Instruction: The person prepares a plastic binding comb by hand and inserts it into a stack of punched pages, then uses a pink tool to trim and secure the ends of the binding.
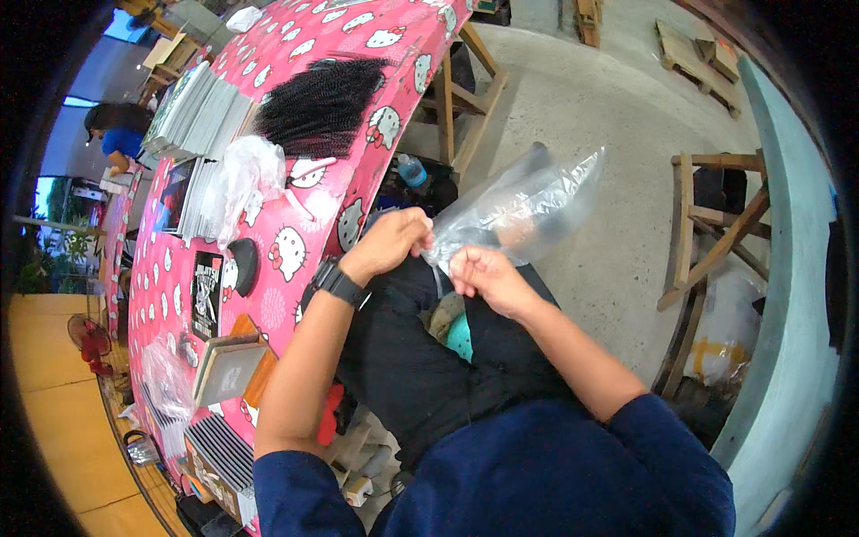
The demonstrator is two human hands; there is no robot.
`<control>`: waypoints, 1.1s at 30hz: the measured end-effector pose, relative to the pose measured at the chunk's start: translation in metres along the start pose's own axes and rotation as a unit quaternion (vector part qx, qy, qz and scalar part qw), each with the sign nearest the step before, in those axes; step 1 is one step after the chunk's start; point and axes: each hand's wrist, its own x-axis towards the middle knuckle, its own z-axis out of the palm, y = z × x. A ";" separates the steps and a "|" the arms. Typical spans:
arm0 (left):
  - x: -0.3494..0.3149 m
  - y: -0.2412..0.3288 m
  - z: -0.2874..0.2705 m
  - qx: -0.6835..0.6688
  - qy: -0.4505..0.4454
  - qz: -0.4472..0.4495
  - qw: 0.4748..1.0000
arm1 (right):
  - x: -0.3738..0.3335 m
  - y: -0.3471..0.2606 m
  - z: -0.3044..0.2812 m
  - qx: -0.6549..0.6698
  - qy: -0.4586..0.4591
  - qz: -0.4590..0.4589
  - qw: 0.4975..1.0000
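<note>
Over my lap I hold a clear plastic bag [564, 192] by its near edge. The bag stretches away from me above the floor, and its film looks thin and shiny. My left hand [398, 242], with a dark watch on the wrist, pinches one side of that edge. Close beside it, my right hand [488, 277] has its fingers closed on the other side. The fingertips of both hands are partly hidden by the knuckles. Nothing clearly shows inside the bag.
To my left runs a pink patterned table [286, 224] bearing a heap of black spiral coils [318, 107], stacked notebooks [201, 116], crumpled plastic [250, 179] and a black-covered booklet [207, 295]. Wooden trestles [716, 215] stand on the right. A person [125, 139] sits at the far left.
</note>
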 end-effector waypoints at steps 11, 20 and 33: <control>-0.020 0.017 0.000 0.059 0.056 0.059 0.995 | 0.082 -0.066 0.036 -0.314 -0.086 -0.377 0.867; -0.020 0.005 -0.004 -0.061 0.038 0.028 0.997 | 0.064 -0.015 -0.007 0.012 0.003 -0.044 0.999; -0.015 0.003 -0.014 -0.191 0.106 -0.007 0.976 | 0.046 -0.014 0.001 -0.351 0.120 -0.225 0.901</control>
